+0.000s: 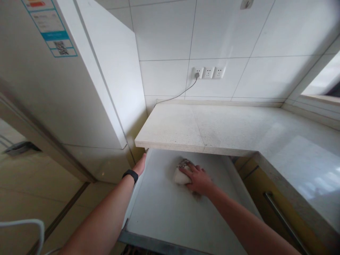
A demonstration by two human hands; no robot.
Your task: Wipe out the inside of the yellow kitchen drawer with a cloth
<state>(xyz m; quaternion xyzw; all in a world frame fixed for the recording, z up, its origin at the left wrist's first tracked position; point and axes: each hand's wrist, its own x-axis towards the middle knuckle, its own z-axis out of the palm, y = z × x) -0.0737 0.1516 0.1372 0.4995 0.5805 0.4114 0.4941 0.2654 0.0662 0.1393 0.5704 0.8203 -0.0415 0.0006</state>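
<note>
A pulled-out white drawer (156, 212) with low side walls sits under the countertop. My right hand (199, 179) is inside it, fingers bent over a bunched white cloth (182, 175) with a dark patterned part, pressed against the drawer's bottom. My left hand (140, 165), with a black band (130, 174) on its wrist, holds the drawer's left side wall near the countertop's front corner. Most of its fingers are hidden.
The pale stone countertop (170, 124) overhangs the drawer's back and turns toward me at right, above a cabinet with a metal bar handle (284, 219). A tall white refrigerator (79, 88) stands at left. A plugged-in cord (183, 92) runs along the tiled wall.
</note>
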